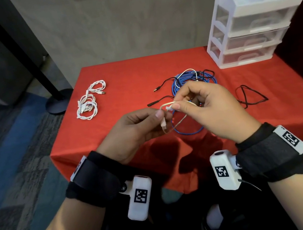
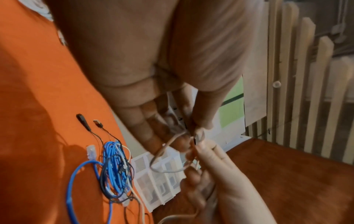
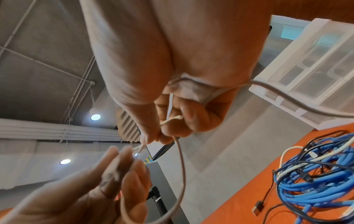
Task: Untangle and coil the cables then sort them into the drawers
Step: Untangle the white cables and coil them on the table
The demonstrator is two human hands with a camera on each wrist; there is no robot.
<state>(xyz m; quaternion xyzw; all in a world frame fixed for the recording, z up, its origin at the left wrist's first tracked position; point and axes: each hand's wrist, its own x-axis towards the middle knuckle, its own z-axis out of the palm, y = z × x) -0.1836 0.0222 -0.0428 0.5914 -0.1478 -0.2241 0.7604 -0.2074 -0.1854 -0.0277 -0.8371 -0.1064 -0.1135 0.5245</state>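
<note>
Together, both hands' fingers [image 1: 175,107] pinch the white cable [image 1: 176,122].

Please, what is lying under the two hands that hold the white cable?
Under the left hand and right hand, holding the white cable, a blue cable loop lies on the red tablecloth. The hands cover where it joins the tangle.

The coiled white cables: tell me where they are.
In the head view the coiled white cables lie on the red tablecloth at its far left, well left of the blue cable tangle and untouched by either hand.
</note>
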